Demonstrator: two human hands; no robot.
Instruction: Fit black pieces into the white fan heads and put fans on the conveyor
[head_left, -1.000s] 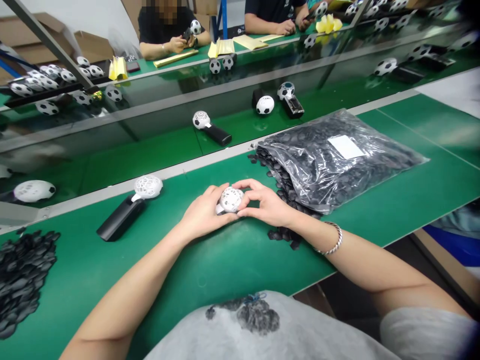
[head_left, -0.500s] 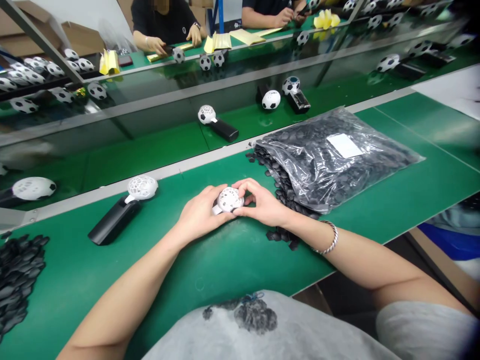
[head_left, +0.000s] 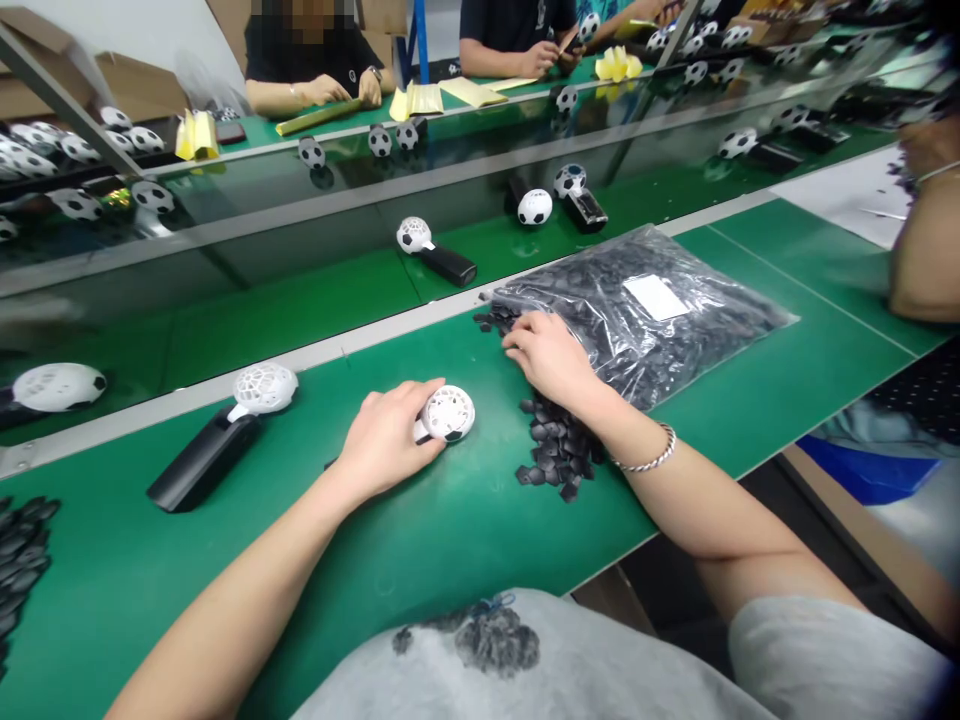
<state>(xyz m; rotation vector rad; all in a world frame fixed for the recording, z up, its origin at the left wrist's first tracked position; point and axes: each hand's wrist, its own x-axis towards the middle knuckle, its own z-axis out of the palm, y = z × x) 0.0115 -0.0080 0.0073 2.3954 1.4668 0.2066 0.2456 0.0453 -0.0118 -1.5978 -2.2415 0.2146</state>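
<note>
My left hand [head_left: 390, 435] is wrapped round the neck of a white ball-shaped piece [head_left: 450, 413] with an open lattice and a black patch at its lower edge. My right hand [head_left: 546, 352] has its fingers bent down over small black pieces [head_left: 559, 448] spilling from the mouth of a clear plastic bag [head_left: 645, 300]. Whatever its fingertips grip is hidden. To the left, a white lattice ball on a black handle [head_left: 206, 458] lies on the green table [head_left: 450, 540].
More black pieces [head_left: 22, 560] lie at the far left. Beyond the metal rail, a green conveyor [head_left: 315, 310] carries several ball-and-handle units [head_left: 442, 260]. People sit across it, and another person's arm [head_left: 926, 220] is at the right edge.
My right hand has left the ball and moved up and right to the black pieces by the bag. My left hand still holds the ball piece. The view has shifted slightly.
</note>
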